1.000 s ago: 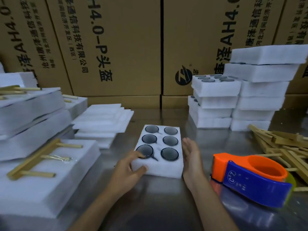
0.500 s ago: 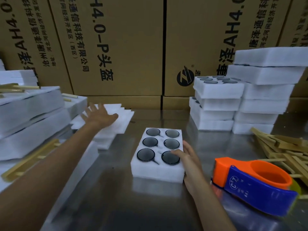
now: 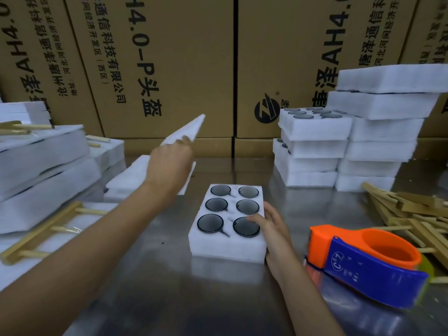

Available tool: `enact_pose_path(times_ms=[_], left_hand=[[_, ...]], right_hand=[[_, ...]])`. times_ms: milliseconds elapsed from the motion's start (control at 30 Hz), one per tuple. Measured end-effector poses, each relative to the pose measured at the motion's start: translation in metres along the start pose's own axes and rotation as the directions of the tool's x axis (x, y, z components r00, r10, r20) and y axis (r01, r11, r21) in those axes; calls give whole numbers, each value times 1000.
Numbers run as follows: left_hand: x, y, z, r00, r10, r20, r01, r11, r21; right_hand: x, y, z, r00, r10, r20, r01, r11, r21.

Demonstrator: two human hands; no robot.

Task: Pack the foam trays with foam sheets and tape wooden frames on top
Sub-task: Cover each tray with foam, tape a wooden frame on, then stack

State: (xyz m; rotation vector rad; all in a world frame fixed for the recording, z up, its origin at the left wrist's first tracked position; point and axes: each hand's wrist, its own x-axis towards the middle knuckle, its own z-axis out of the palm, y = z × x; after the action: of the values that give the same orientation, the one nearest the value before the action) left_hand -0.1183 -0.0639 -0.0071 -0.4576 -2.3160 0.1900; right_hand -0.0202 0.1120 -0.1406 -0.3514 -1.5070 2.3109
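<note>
A white foam tray with several round dark lenses in its pockets lies on the metal table in front of me. My right hand rests against the tray's right side, thumb on its top near a lens. My left hand grips a thin white foam sheet and holds it tilted up above the pile of foam sheets at the left. A heap of wooden frames lies at the right.
An orange and blue tape dispenser sits right of the tray. Packed foam trays with taped wooden frames are stacked at the left. Two stacks of foam trays stand at the back right. Cardboard boxes wall off the back.
My left hand left the tray, reached to the sheet pile, and now lifts one foam sheet off it. My right hand shifted so its thumb lies on the tray's top.
</note>
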Motion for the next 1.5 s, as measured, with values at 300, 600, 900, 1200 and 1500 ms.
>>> enact_pose_path(times_ms=[300, 600, 900, 1200, 1500], left_hand=[[-85, 119, -27, 880, 445, 166, -395, 879, -265], [-63, 54, 42, 945, -210, 252, 319, 415, -852], [-84, 45, 66, 648, 179, 741, 722, -456, -521], [-94, 63, 36, 602, 391, 697, 793, -399, -461], [-111, 85, 17, 703, 236, 671, 709, -311, -633]], right_hand=[[5, -3, -2, 995, 96, -14, -93, 987, 129], [3, -2, 1, 987, 143, -67, -135, 984, 116], [-11, -13, 13, 985, 58, -160, -72, 994, -80], [-69, -40, -13, 982, -171, -81, 103, 843, -529], [-51, -161, -92, 842, -516, -160, 105, 447, -888]])
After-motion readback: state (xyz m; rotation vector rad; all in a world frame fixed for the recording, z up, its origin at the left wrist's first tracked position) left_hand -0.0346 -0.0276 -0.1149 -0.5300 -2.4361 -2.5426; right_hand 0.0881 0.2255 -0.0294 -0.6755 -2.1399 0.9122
